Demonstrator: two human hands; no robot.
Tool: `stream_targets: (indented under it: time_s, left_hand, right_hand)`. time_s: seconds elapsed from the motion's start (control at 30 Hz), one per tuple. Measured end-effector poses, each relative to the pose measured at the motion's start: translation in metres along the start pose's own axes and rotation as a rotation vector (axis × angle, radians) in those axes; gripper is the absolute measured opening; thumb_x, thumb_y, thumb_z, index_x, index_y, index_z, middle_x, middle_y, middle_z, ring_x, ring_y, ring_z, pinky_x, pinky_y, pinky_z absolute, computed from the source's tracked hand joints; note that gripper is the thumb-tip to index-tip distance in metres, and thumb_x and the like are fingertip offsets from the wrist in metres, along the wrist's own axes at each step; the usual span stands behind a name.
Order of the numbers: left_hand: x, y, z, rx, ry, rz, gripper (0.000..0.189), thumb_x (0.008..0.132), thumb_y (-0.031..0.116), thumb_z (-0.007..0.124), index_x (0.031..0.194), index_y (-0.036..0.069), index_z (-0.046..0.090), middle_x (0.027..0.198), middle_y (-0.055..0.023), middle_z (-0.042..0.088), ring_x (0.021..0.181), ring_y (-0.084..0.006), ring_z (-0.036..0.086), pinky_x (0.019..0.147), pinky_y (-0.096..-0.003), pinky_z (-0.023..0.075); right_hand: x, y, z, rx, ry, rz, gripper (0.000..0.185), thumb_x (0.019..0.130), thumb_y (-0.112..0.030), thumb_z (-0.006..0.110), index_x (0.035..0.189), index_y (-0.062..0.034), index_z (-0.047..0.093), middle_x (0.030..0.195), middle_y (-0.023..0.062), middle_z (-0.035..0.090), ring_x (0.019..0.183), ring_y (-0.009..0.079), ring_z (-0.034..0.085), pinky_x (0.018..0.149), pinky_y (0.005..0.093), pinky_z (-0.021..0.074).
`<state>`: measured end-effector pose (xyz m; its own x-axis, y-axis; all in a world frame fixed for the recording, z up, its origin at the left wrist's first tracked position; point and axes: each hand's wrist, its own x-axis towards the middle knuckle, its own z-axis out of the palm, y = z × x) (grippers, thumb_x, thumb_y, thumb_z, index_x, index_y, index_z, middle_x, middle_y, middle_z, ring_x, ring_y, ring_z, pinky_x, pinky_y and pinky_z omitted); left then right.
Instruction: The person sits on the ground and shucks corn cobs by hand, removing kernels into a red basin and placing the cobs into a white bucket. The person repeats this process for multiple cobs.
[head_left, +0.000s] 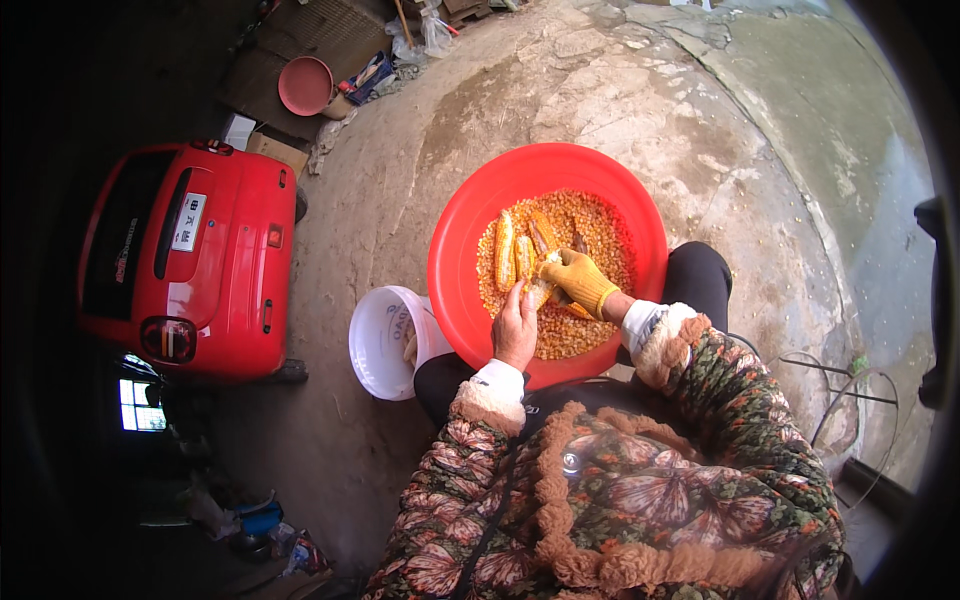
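Note:
A wide red plastic basin sits before me between my knees, with loose yellow corn kernels over its bottom. Above the kernels, my bare left hand grips the near end of a partly stripped corn cob. The yellow knitted glove on my right hand closes around the cob's other end and hides part of it. Just beyond my hands, a long ear of corn, a shorter ear and another ear lie on the kernels. Part of one more ear shows beneath my right wrist.
Left of the basin, a white plastic bucket holds pale cobs. A red car is parked farther left on the concrete floor. A round reddish dish stands among clutter at upper left. Thin metal rods lie at right.

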<state>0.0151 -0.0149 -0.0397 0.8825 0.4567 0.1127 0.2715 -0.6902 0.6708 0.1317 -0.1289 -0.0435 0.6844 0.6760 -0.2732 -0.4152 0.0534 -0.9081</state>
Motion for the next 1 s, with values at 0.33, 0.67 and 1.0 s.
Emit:
stream_targets:
  time_s: [0.33, 0.67, 1.0]
  left_hand:
    - [0.001, -0.001, -0.003, -0.648, -0.154, -0.451, 0.045, 0.095, 0.040, 0.031, 0.088, 0.002, 0.052, 0.060, -0.0075, 0.055, 0.039, -0.0113, 0.050, 0.033, -0.0198, 0.0331]
    - [0.003, -0.003, -0.006, -0.662, -0.248, -0.615, 0.040, 0.089, 0.038, 0.039, 0.111, 0.006, 0.047, 0.077, -0.0101, 0.056, 0.045, -0.0144, 0.055, 0.033, -0.0193, 0.0322]
    - [0.003, -0.035, 0.012, -0.405, -0.133, -0.396, 0.031, 0.089, 0.023, 0.033, 0.099, 0.006, 0.055, 0.055, -0.0085, 0.051, 0.038, -0.0181, 0.052, 0.034, -0.0299, 0.0389]
  right_hand:
    - [-0.006, -0.003, 0.003, -0.069, -0.011, -0.053, 0.035, 0.077, -0.023, 0.060, 0.092, 0.0064, 0.050, 0.063, 0.0075, 0.053, 0.050, 0.0141, 0.053, 0.043, 0.0267, 0.0427]
    - [-0.004, -0.002, 0.002, -0.256, 0.038, -0.155, 0.034, 0.072, -0.019, 0.061, 0.091, 0.0079, 0.051, 0.061, 0.0115, 0.054, 0.052, 0.0160, 0.055, 0.045, 0.0293, 0.0424]
    - [-0.004, 0.001, 0.005, -0.556, -0.014, -0.409, 0.044, 0.067, -0.021, 0.066, 0.097, 0.0074, 0.050, 0.071, 0.0202, 0.058, 0.063, 0.0254, 0.060, 0.058, 0.0331, 0.0468]
